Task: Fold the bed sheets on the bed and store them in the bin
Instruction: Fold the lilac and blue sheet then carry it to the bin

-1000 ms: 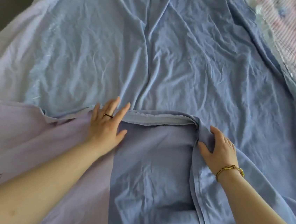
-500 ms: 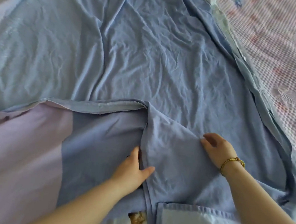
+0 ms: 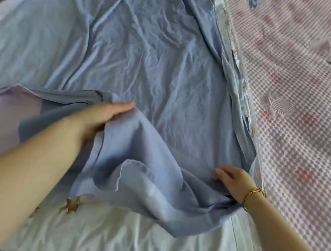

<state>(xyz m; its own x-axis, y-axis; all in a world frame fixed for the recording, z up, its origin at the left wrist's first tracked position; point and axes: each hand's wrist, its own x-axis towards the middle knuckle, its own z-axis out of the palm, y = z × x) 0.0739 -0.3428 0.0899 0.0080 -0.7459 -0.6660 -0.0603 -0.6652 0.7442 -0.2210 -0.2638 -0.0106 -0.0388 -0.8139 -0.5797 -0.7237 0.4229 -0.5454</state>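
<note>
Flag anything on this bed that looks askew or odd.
The blue sheet is bunched at its near corner between the left hand and right hand, hem curling up instead of lying flat. A brownish mark shows on the white sheet beneath; stain or print, I cannot tell.
</note>
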